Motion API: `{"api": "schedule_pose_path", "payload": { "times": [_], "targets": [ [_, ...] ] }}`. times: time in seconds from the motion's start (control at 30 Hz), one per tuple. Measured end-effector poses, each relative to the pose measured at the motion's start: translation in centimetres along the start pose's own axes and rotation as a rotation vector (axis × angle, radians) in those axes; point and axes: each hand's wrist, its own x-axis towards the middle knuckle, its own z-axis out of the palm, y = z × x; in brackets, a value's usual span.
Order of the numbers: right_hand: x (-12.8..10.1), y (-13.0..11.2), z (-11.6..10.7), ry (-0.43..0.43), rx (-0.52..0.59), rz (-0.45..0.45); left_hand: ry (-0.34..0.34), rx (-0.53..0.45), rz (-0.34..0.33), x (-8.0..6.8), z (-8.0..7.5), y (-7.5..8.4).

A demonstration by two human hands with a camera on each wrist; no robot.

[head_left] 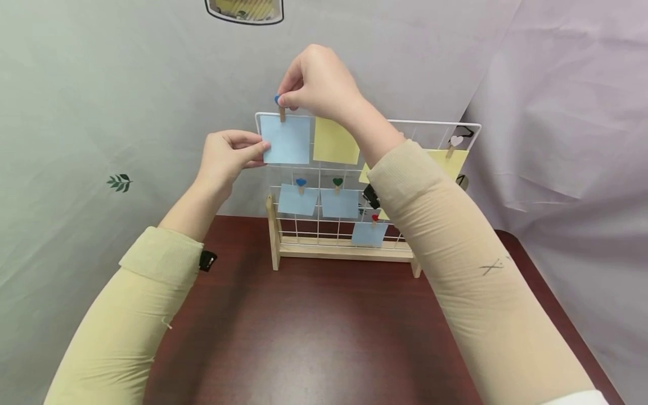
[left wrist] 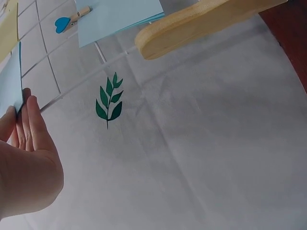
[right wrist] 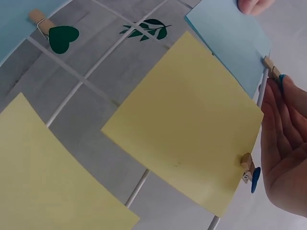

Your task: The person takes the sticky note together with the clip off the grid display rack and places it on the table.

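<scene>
At the rack's upper left corner, a blue sticky note (head_left: 286,143) lies against the white wire grid (head_left: 319,174). My left hand (head_left: 229,160) pinches the note's left edge between thumb and fingers. Above it, my right hand (head_left: 320,81) pinches a small wooden clothespin (head_left: 282,112) with a blue heart, whose tip is at the top wire and the note's upper edge. In the right wrist view the clothespin (right wrist: 271,68) overlaps the edge of the blue note (right wrist: 230,38). Beside it hangs a yellow note (right wrist: 187,124), held by another heart clothespin (right wrist: 248,170).
Lower on the grid hang several blue notes (head_left: 339,202) with heart clothespins, and yellow notes (head_left: 450,163) at the right, partly behind my right arm. The grid stands in a wooden base (head_left: 346,253) on a dark red table (head_left: 304,326). A grey curtain (head_left: 126,112) hangs behind.
</scene>
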Motion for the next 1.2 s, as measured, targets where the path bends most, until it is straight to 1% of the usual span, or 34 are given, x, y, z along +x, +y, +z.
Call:
{"api": "schedule_pose_path", "payload": {
  "times": [0.17,0.4,0.57,0.73,0.83,0.97,1.2],
  "targets": [
    [0.0,-0.1,0.0,0.019,-0.04,0.02,0.003,0.027,0.003,-0.1,-0.3,0.0],
    [-0.4,0.5,0.2,0.057,-0.015,-0.007,0.007,0.033,0.002,-0.1,-0.5,-0.1],
    [-0.7,0.9,0.5,0.082,0.04,0.011,0.009,0.028,-0.007,-0.1,-0.5,-0.3],
    [-1.0,1.4,0.5,0.162,0.145,-0.005,0.008,0.025,-0.01,-0.1,-0.5,-0.4],
    [-1.1,1.5,0.2,0.192,0.166,-0.016,0.006,0.023,-0.006,-0.1,-0.5,-0.3],
    [-1.2,1.6,0.0,0.179,0.167,-0.01,0.003,0.019,-0.003,-0.1,-0.6,-0.1],
    [-1.5,2.2,0.0,0.133,0.204,0.001,0.006,0.004,0.005,-0.2,-0.7,0.0]
  ]
}}
